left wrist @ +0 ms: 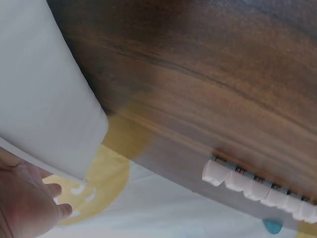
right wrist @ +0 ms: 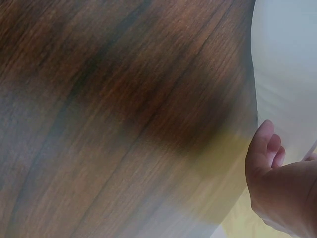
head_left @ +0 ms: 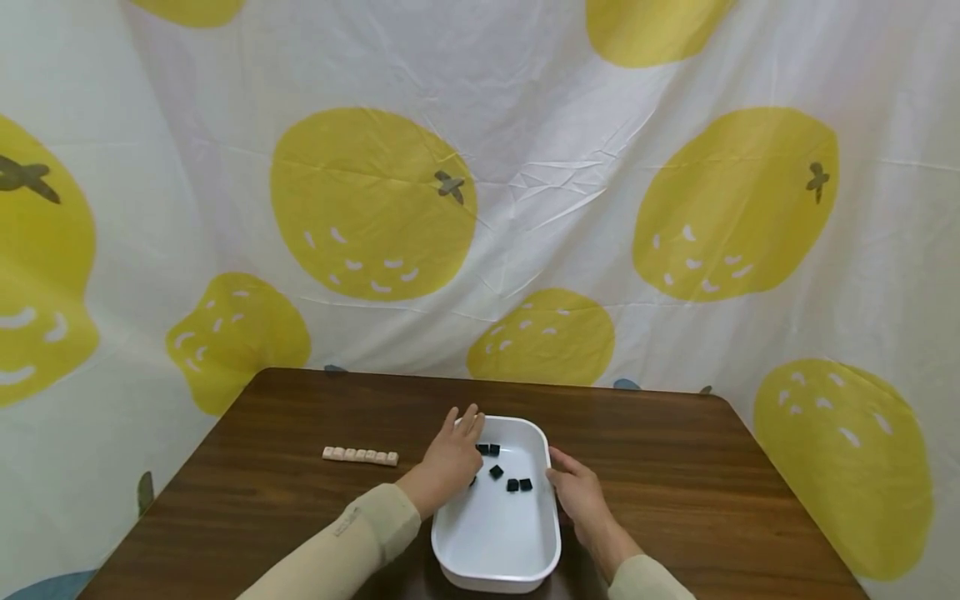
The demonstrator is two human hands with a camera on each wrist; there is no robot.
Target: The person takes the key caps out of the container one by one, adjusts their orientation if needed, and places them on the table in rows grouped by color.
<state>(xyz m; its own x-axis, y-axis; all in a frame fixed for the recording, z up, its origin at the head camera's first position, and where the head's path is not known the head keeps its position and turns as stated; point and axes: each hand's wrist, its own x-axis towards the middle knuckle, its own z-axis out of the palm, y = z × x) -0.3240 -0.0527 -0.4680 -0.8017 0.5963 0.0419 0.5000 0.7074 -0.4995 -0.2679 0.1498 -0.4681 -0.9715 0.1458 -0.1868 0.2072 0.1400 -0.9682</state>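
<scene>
A white rectangular tray (head_left: 498, 542) holds several small black keycaps (head_left: 496, 472) scattered in its far half. My left hand (head_left: 448, 462) reaches over its left side wall, close to the black keycaps. Three of its fingers stretch out towards the far corner, while its thumb and index finger dip inside; I cannot tell whether they pinch a keycap. With my right hand (head_left: 583, 496) I grip the tray's right wall, fingers along the outside and thumb at the rim. In the right wrist view, bent fingers (right wrist: 264, 141) lie against the tray's outer wall.
Left of the tray, a straight row of pale keycaps (head_left: 360, 455) sits on the dark wooden table (head_left: 660, 483). A white curtain with yellow lemons (head_left: 375, 204) hangs behind the table's far edge.
</scene>
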